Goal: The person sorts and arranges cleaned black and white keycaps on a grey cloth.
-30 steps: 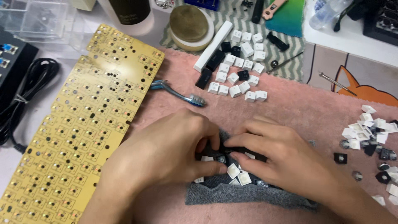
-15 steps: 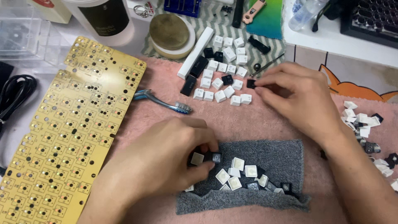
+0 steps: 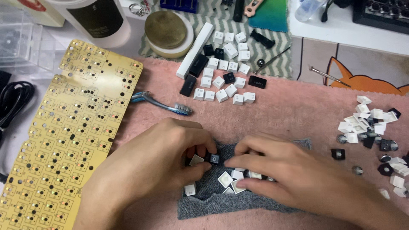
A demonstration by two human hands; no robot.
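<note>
At lower centre, the left hand (image 3: 157,166) pinched a dark keycap (image 3: 214,159) over the grey cloth (image 3: 204,200), right hand (image 3: 277,170) curled on white keycaps (image 3: 232,181)—light, stiff, slippery-looking bits, probably best gripped by their sides.

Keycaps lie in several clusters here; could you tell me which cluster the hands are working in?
The cluster on the grey cloth: both the left hand and right hand rest there, the left pinching a black keycap. The other clusters lie untouched.
</note>
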